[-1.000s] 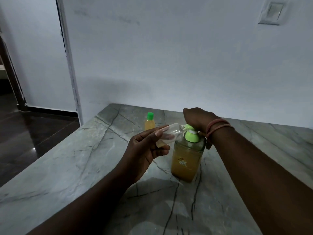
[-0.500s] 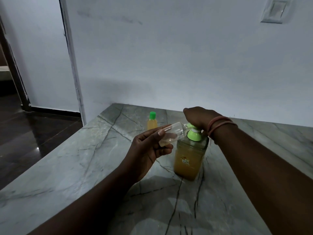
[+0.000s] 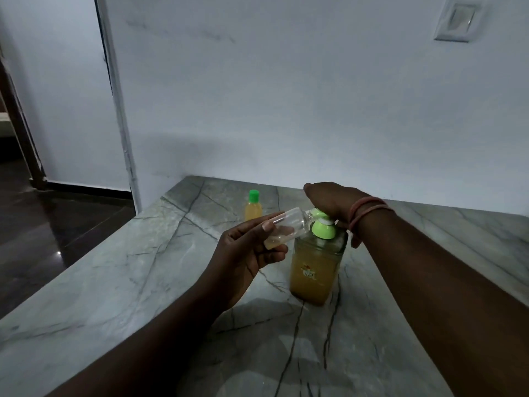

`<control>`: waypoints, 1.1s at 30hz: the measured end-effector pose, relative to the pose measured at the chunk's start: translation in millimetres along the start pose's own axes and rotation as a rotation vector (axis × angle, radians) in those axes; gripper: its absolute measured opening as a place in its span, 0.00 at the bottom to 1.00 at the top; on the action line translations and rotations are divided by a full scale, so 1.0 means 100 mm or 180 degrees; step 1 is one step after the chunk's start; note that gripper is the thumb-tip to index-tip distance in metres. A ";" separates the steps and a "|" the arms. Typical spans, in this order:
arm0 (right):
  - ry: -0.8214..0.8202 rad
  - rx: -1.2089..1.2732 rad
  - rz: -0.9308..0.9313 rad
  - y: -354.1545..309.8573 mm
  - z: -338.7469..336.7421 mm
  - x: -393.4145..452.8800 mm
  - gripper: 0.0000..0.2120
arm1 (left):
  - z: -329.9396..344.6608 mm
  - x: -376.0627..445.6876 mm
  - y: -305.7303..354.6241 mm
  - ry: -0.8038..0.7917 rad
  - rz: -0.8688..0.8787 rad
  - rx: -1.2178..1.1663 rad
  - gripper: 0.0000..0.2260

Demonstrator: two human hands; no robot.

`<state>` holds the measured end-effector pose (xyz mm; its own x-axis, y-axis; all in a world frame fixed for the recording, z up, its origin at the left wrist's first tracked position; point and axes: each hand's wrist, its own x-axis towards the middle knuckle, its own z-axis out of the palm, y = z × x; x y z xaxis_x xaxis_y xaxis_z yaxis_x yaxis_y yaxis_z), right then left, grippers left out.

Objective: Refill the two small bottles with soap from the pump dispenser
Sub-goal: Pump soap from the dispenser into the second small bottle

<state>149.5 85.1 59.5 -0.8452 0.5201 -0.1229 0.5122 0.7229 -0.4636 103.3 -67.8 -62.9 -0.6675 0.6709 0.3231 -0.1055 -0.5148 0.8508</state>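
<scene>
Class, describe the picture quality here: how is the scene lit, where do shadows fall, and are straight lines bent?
Head view: dim, bluish light; soft shadows of the arms on the grey marble counter below the amber pump dispenser; a small glint on the dark floor at left; the white door frame bows from wide-angle distortion; the clear small bottle looks slightly soft.

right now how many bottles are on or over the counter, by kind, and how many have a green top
Small bottles: 2, one capped standing on the counter, one clear held in the left hand
Pump dispensers: 1, right hand on its pump
Total: 3
Green tops: 2, the capped bottle's and the dispenser's
</scene>
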 end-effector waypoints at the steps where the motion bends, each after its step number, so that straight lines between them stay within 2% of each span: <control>1: 0.0003 -0.0039 -0.0033 -0.02 -0.03 -0.03 0.20 | -0.02 0.01 -0.02 0.0022 0.0026 0.0005 0.15; 4: 0.0133 -0.0058 -0.0002 0.00 -0.11 -0.09 0.23 | 0.00 -0.01 -0.01 0.0006 0.0060 0.0009 0.17; 7: 0.0186 -0.0023 -0.0057 0.02 -0.05 -0.05 0.19 | -0.03 0.02 -0.04 -0.0005 0.0031 -0.0003 0.16; 12: 0.0074 0.0164 0.0016 0.00 -0.01 -0.05 0.19 | 0.02 -0.01 -0.01 0.0039 0.0014 -0.0032 0.14; 17: 0.0076 -0.0162 0.0044 -0.02 -0.12 -0.12 0.26 | 0.02 -0.01 0.01 0.0068 0.0016 -0.0010 0.17; 21: 0.0138 -0.0074 -0.0193 0.03 -0.04 -0.06 0.22 | 0.02 -0.01 0.01 0.0069 0.0015 -0.0062 0.14; 26: 0.0036 0.0104 -0.0084 -0.02 -0.07 -0.16 0.21 | 0.03 -0.02 0.02 0.0075 -0.0023 -0.0075 0.14; 30: 0.0019 -0.0022 -0.0002 -0.05 -0.13 -0.22 0.25 | 0.03 -0.03 0.03 0.0009 0.0014 -0.0051 0.23; 33: 0.0076 -0.0024 -0.0209 0.00 -0.08 -0.13 0.23 | 0.02 -0.02 0.02 -0.0027 0.0056 -0.0041 0.27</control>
<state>162.0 82.2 68.2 -0.8732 0.4821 -0.0713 0.4570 0.7592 -0.4635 106.0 -69.1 -60.9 -0.6630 0.6661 0.3415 -0.1034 -0.5333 0.8396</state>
